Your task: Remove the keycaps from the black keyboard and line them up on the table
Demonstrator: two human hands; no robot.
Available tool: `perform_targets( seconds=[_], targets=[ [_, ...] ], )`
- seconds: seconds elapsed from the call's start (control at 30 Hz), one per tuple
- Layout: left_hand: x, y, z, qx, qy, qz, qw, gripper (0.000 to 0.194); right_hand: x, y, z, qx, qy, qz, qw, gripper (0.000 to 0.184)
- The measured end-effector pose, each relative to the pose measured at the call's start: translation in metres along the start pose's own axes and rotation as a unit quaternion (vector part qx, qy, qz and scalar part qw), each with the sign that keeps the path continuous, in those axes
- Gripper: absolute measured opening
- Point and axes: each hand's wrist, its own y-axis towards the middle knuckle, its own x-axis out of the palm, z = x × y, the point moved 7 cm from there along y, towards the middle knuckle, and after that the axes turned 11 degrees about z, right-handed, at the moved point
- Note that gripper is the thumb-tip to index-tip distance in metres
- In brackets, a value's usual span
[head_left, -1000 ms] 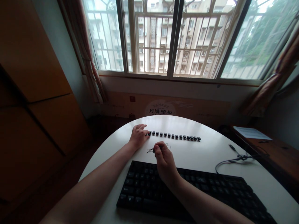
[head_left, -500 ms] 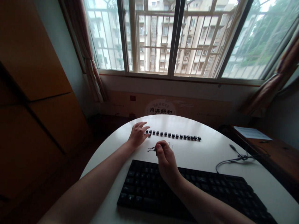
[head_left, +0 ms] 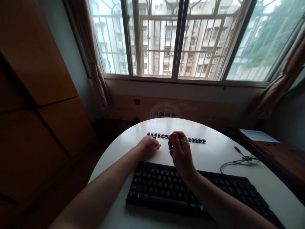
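My right hand (head_left: 181,152) is closed around a keycap puller (head_left: 169,137), with its thin wire loops behind the fist and its metal prongs pointing left. The prongs lie over the row of small black keycaps (head_left: 159,135) on the white table; whether they touch one I cannot tell. Part of that row is hidden behind the hand. My left hand (head_left: 149,147) rests on the table just in front of the row's left end, fingers curled in, nothing visible between them. A few keycaps of a second, shorter row (head_left: 155,136) show beyond its knuckles.
A black keyboard (head_left: 166,187) lies across the table (head_left: 114,162) under my right forearm. Its coiled cable (head_left: 247,159) runs to the right side. A wooden cabinet with a paper (head_left: 258,135) stands at the right, and a window (head_left: 157,47) is beyond the table.
My right hand has moved right and away from me with the keycap puller, bringing its prongs to the row. My left hand has drawn back from the keycaps, its spread fingers now curled.
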Motion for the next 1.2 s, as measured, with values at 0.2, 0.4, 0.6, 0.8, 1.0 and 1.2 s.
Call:
perform_targets(
  seconds=[0.2, 0.4, 0.6, 0.8, 1.0, 1.2],
  targets=[
    [0.013, 0.002, 0.009, 0.000, -0.003, -0.082, 0.997, 0.038, -0.004, 0.012, -0.030, 0.044, 0.058, -0.056, 0.996, 0.036],
    [0.018, 0.001, 0.004, -0.032, -0.025, -0.153, 0.987, 0.032, 0.011, -0.010, 0.022, 0.157, 0.056, -0.161, 0.973, 0.043],
    [0.013, -0.011, 0.003, -0.090, -0.055, -0.148, 0.983, 0.042, 0.017, -0.031, 0.047, 0.120, 0.007, -0.214, 0.969, 0.040],
    [0.001, -0.022, 0.013, -0.098, -0.088, -0.154, 0.979, 0.049, 0.011, -0.038, 0.052, 0.053, -0.089, -0.230, 0.968, 0.034],
    [-0.002, -0.027, 0.034, -0.042, -0.151, -0.197, 0.968, 0.039, 0.011, -0.042, 0.050, 0.027, -0.154, -0.263, 0.952, 0.027],
    [0.001, -0.024, 0.038, -0.009, -0.118, -0.159, 0.980, 0.039, 0.014, -0.046, 0.041, -0.017, -0.202, -0.296, 0.933, 0.022]
  ],
)
